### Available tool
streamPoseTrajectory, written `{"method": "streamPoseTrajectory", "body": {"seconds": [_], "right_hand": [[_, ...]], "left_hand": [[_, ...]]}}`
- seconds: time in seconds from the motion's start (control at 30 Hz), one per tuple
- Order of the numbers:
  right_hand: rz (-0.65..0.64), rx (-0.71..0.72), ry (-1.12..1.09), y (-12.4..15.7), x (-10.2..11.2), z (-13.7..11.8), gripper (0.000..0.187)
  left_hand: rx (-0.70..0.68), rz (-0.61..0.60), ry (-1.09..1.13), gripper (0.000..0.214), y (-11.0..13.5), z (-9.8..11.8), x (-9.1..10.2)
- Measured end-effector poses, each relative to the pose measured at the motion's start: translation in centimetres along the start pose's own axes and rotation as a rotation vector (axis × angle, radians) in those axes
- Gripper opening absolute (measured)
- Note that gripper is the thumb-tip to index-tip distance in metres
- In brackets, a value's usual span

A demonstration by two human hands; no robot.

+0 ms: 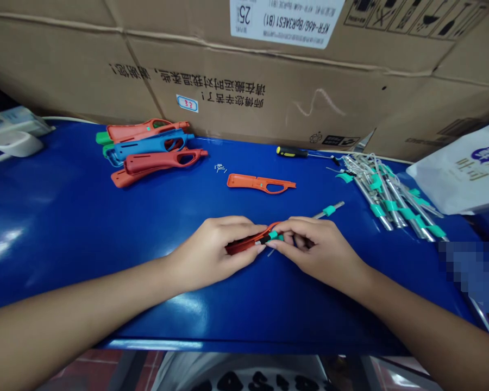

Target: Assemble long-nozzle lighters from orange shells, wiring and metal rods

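My left hand (pixel 212 252) is closed round an orange-red lighter handle shell (pixel 240 246), its hollow side facing up. In my right hand (pixel 324 252), thumb and fingers pinch a lighter insert with green tape (pixel 273 235) and a black part, right at the shell. A thin metal tube (pixel 318 215) with green tape sticks out beyond my right fingers. My two hands nearly meet over the shell, and the fingers hide much of both parts. Just behind them lies a loose orange half shell (pixel 246 182), open side up.
Stacked red, blue and green lighter shells (pixel 155 160) lie at the back left. Small screws (pixel 220 168) are scattered beside them. A yellow-black screwdriver (pixel 292 152) lies near the cardboard box (pixel 212 65). Metal tubes with green tape (pixel 391 198) and a white bag (pixel 460 168) are on the right.
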State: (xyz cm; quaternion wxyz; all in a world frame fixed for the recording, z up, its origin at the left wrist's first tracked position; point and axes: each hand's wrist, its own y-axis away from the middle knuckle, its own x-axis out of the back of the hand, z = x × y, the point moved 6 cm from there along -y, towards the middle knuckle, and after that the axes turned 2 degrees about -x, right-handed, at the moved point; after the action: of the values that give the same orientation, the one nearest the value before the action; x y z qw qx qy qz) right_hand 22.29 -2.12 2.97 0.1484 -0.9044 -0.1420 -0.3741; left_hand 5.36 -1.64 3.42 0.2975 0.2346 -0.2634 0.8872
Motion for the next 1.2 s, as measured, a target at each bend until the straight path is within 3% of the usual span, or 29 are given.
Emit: {"method": "streamPoseTrajectory", "body": {"seconds": [0.3, 0.63, 1.2], "right_hand": [[-0.020, 0.001, 0.013, -0.09, 0.14, 0.21, 0.009], [-0.092, 0.103, 0.091, 0.11, 0.31, -0.29, 0.014], [-0.079, 0.116, 0.091, 0.17, 0.28, -0.32, 0.019]], "left_hand": [[0.031, -0.006, 0.017, 0.029, 0.05, -0.39, -0.03], [0.119, 0.030, 0.047, 0.026, 0.07, -0.55, -0.02], [0.069, 0.069, 0.025, 0.028, 0.14, -0.30, -0.02]]}}
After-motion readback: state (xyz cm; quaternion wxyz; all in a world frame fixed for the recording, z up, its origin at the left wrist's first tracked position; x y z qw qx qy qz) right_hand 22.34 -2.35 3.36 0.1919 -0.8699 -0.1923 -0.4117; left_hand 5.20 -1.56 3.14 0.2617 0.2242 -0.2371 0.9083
